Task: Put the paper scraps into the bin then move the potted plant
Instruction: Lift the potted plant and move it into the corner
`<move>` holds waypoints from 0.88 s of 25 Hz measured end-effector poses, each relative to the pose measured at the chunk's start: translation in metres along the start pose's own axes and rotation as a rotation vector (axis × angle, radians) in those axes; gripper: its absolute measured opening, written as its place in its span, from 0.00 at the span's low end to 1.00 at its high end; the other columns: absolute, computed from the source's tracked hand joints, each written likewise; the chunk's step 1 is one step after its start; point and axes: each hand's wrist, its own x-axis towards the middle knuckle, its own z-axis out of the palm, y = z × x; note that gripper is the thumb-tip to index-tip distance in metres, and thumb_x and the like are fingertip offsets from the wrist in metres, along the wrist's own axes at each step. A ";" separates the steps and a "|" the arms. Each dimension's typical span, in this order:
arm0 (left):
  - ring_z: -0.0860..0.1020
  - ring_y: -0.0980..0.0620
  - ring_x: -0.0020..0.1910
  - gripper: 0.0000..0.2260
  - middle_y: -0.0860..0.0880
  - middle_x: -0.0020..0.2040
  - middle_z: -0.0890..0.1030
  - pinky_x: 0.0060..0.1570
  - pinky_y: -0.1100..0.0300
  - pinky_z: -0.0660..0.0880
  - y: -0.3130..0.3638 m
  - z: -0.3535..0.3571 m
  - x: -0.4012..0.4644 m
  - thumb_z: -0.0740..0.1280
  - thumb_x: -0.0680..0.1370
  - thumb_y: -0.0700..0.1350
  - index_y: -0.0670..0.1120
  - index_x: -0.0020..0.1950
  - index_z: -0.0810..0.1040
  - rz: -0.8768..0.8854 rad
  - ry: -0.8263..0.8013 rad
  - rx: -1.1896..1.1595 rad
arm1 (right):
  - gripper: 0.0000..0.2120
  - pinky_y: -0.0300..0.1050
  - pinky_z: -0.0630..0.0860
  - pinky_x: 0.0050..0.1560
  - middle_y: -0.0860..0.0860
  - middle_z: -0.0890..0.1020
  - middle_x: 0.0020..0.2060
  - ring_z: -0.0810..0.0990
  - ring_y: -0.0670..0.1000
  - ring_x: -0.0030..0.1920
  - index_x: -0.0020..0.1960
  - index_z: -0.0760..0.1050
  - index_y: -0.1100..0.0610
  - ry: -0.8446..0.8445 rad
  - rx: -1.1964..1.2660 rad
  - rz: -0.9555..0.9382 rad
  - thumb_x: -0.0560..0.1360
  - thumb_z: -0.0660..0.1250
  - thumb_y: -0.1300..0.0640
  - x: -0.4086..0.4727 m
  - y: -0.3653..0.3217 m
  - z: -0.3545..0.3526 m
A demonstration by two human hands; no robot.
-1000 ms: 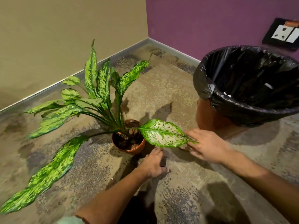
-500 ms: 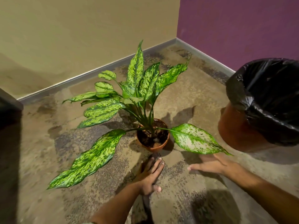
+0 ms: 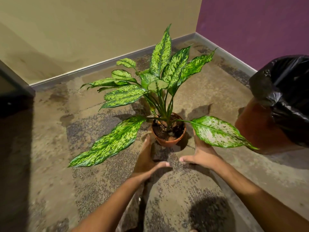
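Observation:
The potted plant stands on the floor in a small terracotta pot with long speckled green leaves. My left hand reaches along the pot's left side and my right hand along its right side, partly under a pale leaf. The fingers of both lie straight and the thumbs point inward toward each other. Whether the fingers touch the pot I cannot tell. The brown bin with a black liner stands at the right. No paper scraps show.
A speckled brown carpet covers the floor. A beige wall and a purple wall meet in the corner behind the plant. A dark piece of furniture juts in at the left edge.
Both hands have moved forward from the floor in front of the pot to flank it on either side. The view has shifted, so the bin sits farther right.

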 end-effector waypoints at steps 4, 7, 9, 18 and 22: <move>0.70 0.69 0.64 0.56 0.62 0.65 0.70 0.64 0.71 0.67 0.015 -0.027 0.043 0.83 0.57 0.50 0.51 0.75 0.51 0.039 -0.082 0.011 | 0.52 0.11 0.51 0.49 0.41 0.58 0.62 0.54 0.34 0.59 0.75 0.45 0.61 -0.026 0.247 -0.091 0.65 0.78 0.63 0.011 -0.031 -0.002; 0.71 0.59 0.66 0.59 0.57 0.66 0.72 0.64 0.70 0.67 0.007 -0.032 0.058 0.84 0.55 0.50 0.46 0.76 0.50 -0.007 -0.161 0.051 | 0.50 0.10 0.52 0.46 0.38 0.64 0.57 0.57 0.23 0.49 0.72 0.52 0.67 0.035 0.280 -0.120 0.60 0.80 0.66 0.025 -0.034 -0.003; 0.71 0.53 0.67 0.60 0.50 0.69 0.72 0.62 0.68 0.67 0.003 -0.033 0.065 0.84 0.54 0.53 0.48 0.77 0.52 -0.038 -0.164 0.076 | 0.50 0.10 0.52 0.45 0.35 0.61 0.50 0.59 0.23 0.46 0.72 0.53 0.67 0.019 0.263 -0.128 0.60 0.80 0.68 0.031 -0.032 0.000; 0.74 0.57 0.61 0.48 0.55 0.62 0.75 0.59 0.64 0.70 0.016 -0.032 0.084 0.82 0.53 0.54 0.56 0.70 0.63 -0.036 -0.124 0.085 | 0.50 0.12 0.56 0.44 0.41 0.66 0.53 0.68 0.24 0.49 0.72 0.54 0.64 0.021 0.325 -0.172 0.59 0.79 0.71 0.043 -0.026 -0.001; 0.74 0.60 0.59 0.46 0.56 0.61 0.75 0.61 0.64 0.71 0.019 -0.024 0.079 0.82 0.55 0.46 0.63 0.65 0.61 -0.102 -0.137 -0.041 | 0.51 0.13 0.58 0.47 0.52 0.68 0.60 0.66 0.47 0.61 0.72 0.55 0.68 -0.005 0.315 -0.148 0.56 0.80 0.69 0.050 -0.020 0.002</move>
